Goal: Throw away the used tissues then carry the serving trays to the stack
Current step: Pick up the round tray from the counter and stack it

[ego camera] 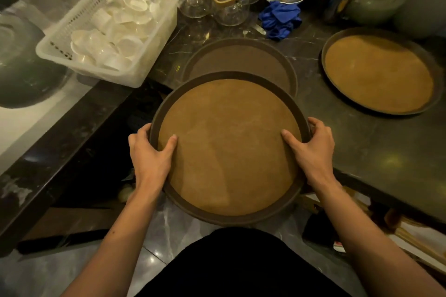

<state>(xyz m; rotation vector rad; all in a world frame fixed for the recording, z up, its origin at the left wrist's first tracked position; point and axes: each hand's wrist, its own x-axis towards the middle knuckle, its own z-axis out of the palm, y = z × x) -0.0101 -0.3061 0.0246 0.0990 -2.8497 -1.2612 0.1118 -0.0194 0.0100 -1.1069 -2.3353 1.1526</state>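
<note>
Gripped at its left rim by the left hand (pixel 149 154), thumb laid on the cork face, the round serving tray (pixel 229 149) is held level off the counter edge; its right rim is clasped likewise by the right hand (pixel 311 149). Straight ahead, just beyond both hands equally, the darker tray (pixel 241 60) lies waiting; another tray (pixel 379 72) sits farther right.

Single head-worn wide-angle view, looking forward and steeply down from close above both hands onto a dark counter (pixel 362 142), edges visibly bowed, far background probably too dim to resolve; no second view.
</note>
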